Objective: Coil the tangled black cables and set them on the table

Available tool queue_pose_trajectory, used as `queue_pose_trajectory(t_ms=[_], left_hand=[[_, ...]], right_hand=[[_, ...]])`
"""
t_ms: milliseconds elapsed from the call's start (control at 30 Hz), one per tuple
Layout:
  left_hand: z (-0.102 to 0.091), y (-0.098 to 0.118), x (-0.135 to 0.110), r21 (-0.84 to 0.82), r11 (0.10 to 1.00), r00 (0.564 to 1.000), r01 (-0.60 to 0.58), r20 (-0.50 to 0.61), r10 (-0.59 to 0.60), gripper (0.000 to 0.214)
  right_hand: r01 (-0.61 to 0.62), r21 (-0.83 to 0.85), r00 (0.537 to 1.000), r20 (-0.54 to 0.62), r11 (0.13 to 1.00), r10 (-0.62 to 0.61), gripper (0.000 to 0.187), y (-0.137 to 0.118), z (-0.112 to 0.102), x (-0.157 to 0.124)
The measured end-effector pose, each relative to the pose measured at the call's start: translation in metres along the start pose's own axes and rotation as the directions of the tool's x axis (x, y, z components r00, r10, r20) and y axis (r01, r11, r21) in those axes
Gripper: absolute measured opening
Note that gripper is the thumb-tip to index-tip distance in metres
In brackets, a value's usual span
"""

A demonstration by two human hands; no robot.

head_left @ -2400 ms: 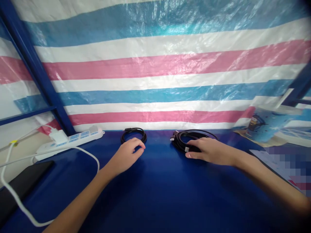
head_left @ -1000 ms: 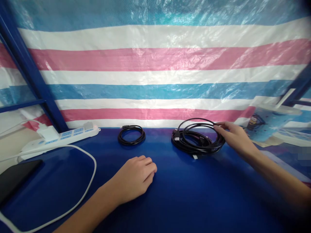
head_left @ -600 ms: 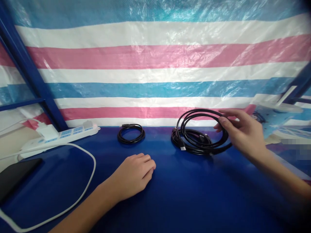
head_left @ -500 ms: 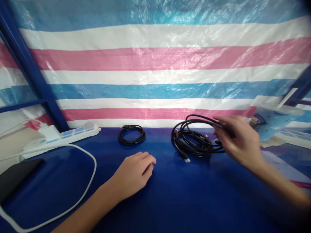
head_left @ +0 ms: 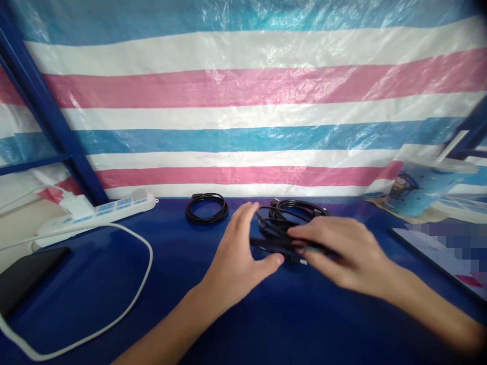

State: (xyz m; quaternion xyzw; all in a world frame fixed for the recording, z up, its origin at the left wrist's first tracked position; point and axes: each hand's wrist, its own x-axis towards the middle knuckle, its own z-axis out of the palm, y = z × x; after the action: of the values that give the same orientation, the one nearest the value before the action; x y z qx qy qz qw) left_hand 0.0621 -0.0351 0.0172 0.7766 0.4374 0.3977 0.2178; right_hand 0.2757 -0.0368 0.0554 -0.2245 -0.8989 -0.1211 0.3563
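A loosely coiled black cable (head_left: 272,243) is pinched between the thumb and fingers of my right hand (head_left: 346,251), just above the blue tabletop. My left hand (head_left: 238,258) is open at the coil's left side, thumb spread from the fingers; whether it touches the cable I cannot tell. Behind the held coil lies another coiled black cable (head_left: 300,205), partly covered by it. A light-coloured plug end (head_left: 303,262) shows below my right fingers. Farther left, a smaller neat black cable coil (head_left: 206,219) rests on the table by itself.
A white power strip (head_left: 125,205) with a charger (head_left: 78,207) stands at the back left. Its white cord (head_left: 146,274) loops over the table beside a black phone-like slab (head_left: 30,276). On the right are a blue cup (head_left: 422,187) with a straw and a flat printed item (head_left: 429,253).
My right hand has drawn a black cable coil off the pile, left and towards me. My left hand has risen, moved right and opened beside it.
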Motion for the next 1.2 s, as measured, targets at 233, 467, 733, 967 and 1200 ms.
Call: queue_pose_trajectory(t_ms=[233, 467, 733, 967, 1200], left_hand=[[-0.013, -0.001, 0.003, -0.037, 0.994, 0.994, 0.098, -0.053, -0.100, 0.023], [-0.038, 0.002, 0.014, -0.906, 0.351, 0.801, 0.235, -0.024, -0.598, 0.023], [-0.020, -0.010, 0.011, -0.876, 0.101, 0.678, 0.472, 0.288, -0.676, 0.022], [-0.004, -0.012, 0.010, -0.841, 0.069, 0.605, 0.537, 0.326, -0.727, 0.021], [-0.002, 0.001, 0.009, -0.834, 0.132, 0.594, 0.536, 0.261, -0.761, 0.016]], right_hand=[[-0.006, 0.109, 1.000, 0.016, 0.994, 0.004, 0.037, -0.015, 0.008, 0.006], [-0.633, 0.599, 0.659, 0.087, 0.490, 0.747, 0.037, 0.020, 0.019, -0.005], [-0.381, 0.286, 0.884, 0.390, 0.879, 0.256, 0.066, -0.041, 0.054, -0.002], [0.136, -0.091, 0.989, -0.052, 0.987, -0.141, 0.023, -0.076, 0.061, 0.005], [0.154, -0.060, 0.982, 0.122, 0.986, -0.146, 0.035, -0.087, 0.072, 0.007]])
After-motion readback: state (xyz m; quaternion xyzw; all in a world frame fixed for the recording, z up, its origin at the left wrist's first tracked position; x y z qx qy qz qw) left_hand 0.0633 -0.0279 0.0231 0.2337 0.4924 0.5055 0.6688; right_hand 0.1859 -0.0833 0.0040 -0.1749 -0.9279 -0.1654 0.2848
